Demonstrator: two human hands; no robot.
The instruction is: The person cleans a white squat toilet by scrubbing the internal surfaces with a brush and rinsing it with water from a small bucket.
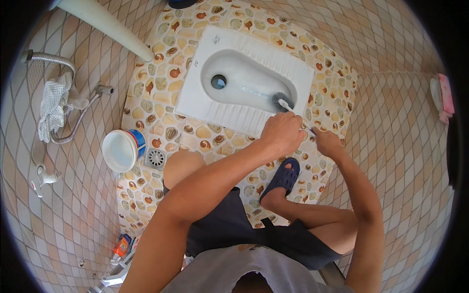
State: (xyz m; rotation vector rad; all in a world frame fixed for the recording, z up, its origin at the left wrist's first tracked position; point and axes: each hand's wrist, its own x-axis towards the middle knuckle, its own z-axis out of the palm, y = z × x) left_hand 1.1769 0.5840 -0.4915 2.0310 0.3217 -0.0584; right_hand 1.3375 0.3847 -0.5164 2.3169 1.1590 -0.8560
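A toilet brush (283, 102) with a white handle and dark round bristles rests its head inside the right end of the squat toilet's basin. My left hand (282, 133) is closed round the handle, close above the bristles. Farther along the same handle, my right hand (328, 143) grips it near its end. The white squat toilet (193, 100) is set in the floor ahead of me. A dark round drain hole (219, 82) shows at the basin's left end, and a thin wet streak runs along the bottom.
A white bucket (118, 151) stands left of the floor drain (156, 158). Along the left wall are a metal hose (73, 132), a hanging cloth (53, 105) and a tap (45, 179). A pale pipe (107, 27) rises at the back left. An orange bottle (121, 246) sits lower left.
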